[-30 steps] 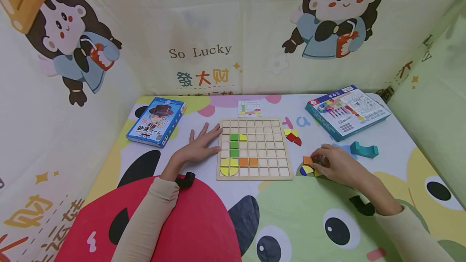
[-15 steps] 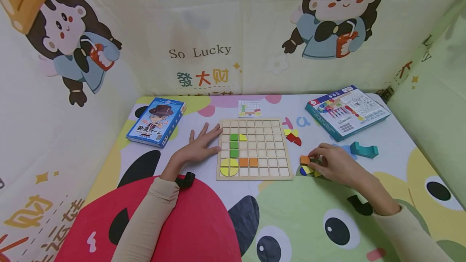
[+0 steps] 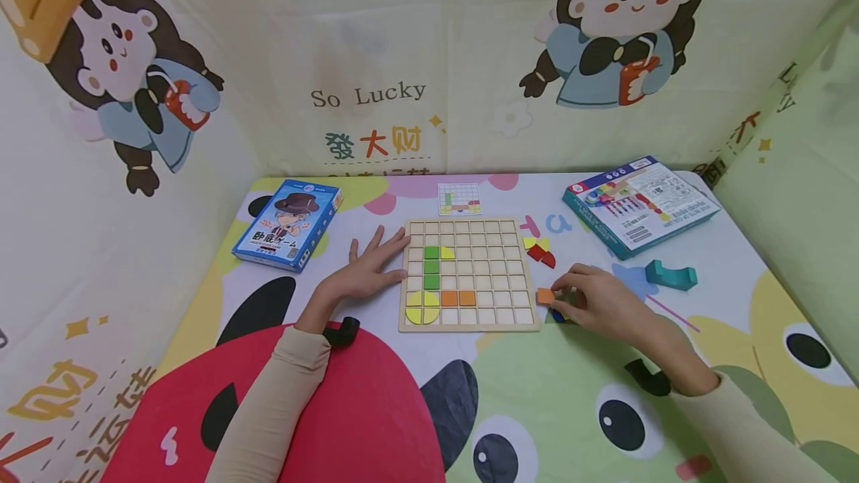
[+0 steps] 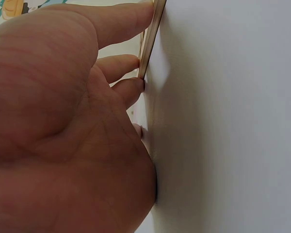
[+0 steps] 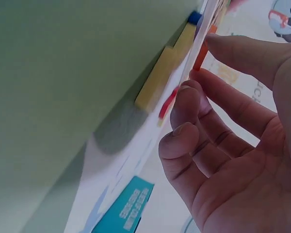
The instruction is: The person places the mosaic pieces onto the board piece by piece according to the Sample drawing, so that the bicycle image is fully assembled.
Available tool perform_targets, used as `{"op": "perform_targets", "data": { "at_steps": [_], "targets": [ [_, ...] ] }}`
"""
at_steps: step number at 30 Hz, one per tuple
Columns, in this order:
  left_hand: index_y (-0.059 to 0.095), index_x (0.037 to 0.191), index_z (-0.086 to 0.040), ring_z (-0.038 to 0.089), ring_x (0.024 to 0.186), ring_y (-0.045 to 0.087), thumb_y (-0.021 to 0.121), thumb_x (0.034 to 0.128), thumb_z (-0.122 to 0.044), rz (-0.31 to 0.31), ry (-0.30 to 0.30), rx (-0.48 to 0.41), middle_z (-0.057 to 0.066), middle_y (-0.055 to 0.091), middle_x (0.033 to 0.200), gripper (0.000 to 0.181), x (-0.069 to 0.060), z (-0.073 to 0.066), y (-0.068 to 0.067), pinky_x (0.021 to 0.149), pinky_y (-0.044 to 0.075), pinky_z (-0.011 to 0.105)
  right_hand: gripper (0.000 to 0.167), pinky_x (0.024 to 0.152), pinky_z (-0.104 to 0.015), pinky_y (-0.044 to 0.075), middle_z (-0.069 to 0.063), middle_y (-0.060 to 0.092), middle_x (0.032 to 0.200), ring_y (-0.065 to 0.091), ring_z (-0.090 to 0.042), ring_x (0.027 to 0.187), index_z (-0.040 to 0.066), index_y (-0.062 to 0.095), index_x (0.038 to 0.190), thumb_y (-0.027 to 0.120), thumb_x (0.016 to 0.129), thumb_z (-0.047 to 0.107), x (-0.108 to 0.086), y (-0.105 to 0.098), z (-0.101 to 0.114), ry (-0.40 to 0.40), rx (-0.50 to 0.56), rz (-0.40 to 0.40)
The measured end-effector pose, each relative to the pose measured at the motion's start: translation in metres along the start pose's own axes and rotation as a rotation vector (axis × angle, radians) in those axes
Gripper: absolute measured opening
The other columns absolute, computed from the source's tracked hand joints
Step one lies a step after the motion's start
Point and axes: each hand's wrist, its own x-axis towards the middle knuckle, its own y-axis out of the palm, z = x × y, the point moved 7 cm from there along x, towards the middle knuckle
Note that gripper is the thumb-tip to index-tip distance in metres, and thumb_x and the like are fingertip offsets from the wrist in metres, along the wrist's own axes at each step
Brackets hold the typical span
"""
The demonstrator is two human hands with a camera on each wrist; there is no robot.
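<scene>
A wooden grid board lies mid-table with several green, yellow and orange pieces in its lower left cells. My left hand rests flat at the board's left edge; in the left wrist view, fingertips touch its wooden side. Between thumb and index finger, my right hand pinches an orange square tile, just off the board's right edge. The same orange tile is seen edge-on in the right wrist view. Under that hand lie a blue piece and yellow pieces, partly hidden in the head view.
Red pieces and yellow ones lie right of the board. Behind it is a small pattern card. A blue game box stands at the left, a teal-edged box at the back right, and a teal curved block nearer.
My right hand has moved left with the orange tile, from above the loose pieces to near the board's right edge. My left hand has stayed still.
</scene>
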Motion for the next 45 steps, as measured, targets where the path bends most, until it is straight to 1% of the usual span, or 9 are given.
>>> {"op": "perform_targets", "data": {
  "at_steps": [7,13,17,22,26,31,33,40,45],
  "targets": [
    [0.024,0.171,-0.024,0.035,0.168,-0.016,0.063,0.1044,-0.035,0.005,-0.002,0.009,0.001,0.009,0.182,0.078,0.001,0.001,0.001,0.124,-0.023,0.071,0.022,0.063,-0.019,0.049,-0.002,0.069,0.099,0.054,-0.008,0.076,0.011,0.079,0.111,0.084,0.091,0.02,0.006,0.008,0.012,-0.019,0.038,0.013],
    [0.024,0.171,-0.024,0.035,0.168,-0.015,0.064,0.1038,-0.035,0.004,-0.003,0.007,0.0,0.01,0.182,0.079,0.0,0.0,0.001,0.124,-0.023,0.071,0.025,0.062,-0.019,0.047,-0.004,0.069,0.102,0.053,-0.01,0.075,0.011,0.079,0.112,0.085,0.091,0.023,0.013,0.014,0.02,-0.013,0.037,0.022],
    [0.024,0.171,-0.024,0.035,0.168,-0.015,0.064,0.1036,-0.035,0.006,-0.007,0.008,0.0,0.01,0.182,0.079,0.0,0.0,0.0,0.125,-0.023,0.071,0.026,0.06,-0.019,0.045,-0.004,0.07,0.102,0.052,-0.009,0.073,0.011,0.079,0.112,0.085,0.09,0.023,0.02,0.019,0.028,-0.037,0.027,0.037],
    [0.024,0.171,-0.024,0.035,0.168,-0.015,0.063,0.1039,-0.035,0.007,-0.005,0.01,0.001,0.01,0.182,0.078,0.0,-0.002,0.0,0.125,-0.023,0.071,0.025,0.061,-0.019,0.047,-0.001,0.07,0.1,0.052,-0.009,0.076,0.013,0.08,0.112,0.085,0.09,0.025,0.028,0.023,0.037,-0.05,0.027,0.049],
    [0.023,0.171,-0.024,0.035,0.168,-0.016,0.063,0.1037,-0.035,0.007,-0.008,0.011,0.0,0.009,0.182,0.079,0.0,-0.001,0.0,0.125,-0.023,0.071,0.029,0.063,-0.018,0.049,0.0,0.07,0.103,0.054,-0.009,0.08,0.014,0.08,0.114,0.086,0.09,0.028,0.033,0.026,0.044,-0.051,0.038,0.061],
    [0.024,0.171,-0.022,0.037,0.168,-0.015,0.063,0.104,-0.035,0.004,-0.001,0.011,0.003,0.011,0.181,0.078,0.0,-0.001,0.0,0.124,-0.022,0.073,0.026,0.067,-0.018,0.051,0.001,0.068,0.102,0.055,-0.009,0.082,0.014,0.08,0.113,0.084,0.091,0.027,0.039,0.03,0.054,-0.089,0.049,0.073],
    [0.024,0.17,-0.021,0.038,0.168,-0.014,0.063,0.1041,-0.034,0.002,0.002,0.01,0.004,0.011,0.181,0.078,0.0,-0.001,-0.001,0.124,-0.022,0.074,0.025,0.067,-0.019,0.051,0.001,0.068,0.101,0.055,-0.008,0.081,0.014,0.08,0.113,0.084,0.091,0.026,0.041,0.031,0.057,-0.11,0.045,0.075],
    [0.025,0.17,-0.022,0.038,0.168,-0.014,0.063,0.1038,-0.034,-0.001,0.002,0.002,0.003,0.012,0.181,0.078,-0.001,-0.001,-0.001,0.124,-0.022,0.073,0.028,0.066,-0.018,0.051,0.001,0.069,0.103,0.054,-0.009,0.082,0.014,0.08,0.114,0.085,0.09,0.029,0.048,0.035,0.065,-0.121,0.016,0.074],
    [0.025,0.17,-0.022,0.037,0.168,-0.014,0.063,0.1036,-0.034,0.001,0.004,-0.006,0.003,0.011,0.181,0.078,0.0,-0.001,0.0,0.124,-0.023,0.073,0.028,0.066,-0.019,0.049,0.0,0.069,0.103,0.054,-0.009,0.082,0.015,0.08,0.113,0.085,0.089,0.029,0.051,0.037,0.068,-0.126,0.0,0.066]
  ]
}}
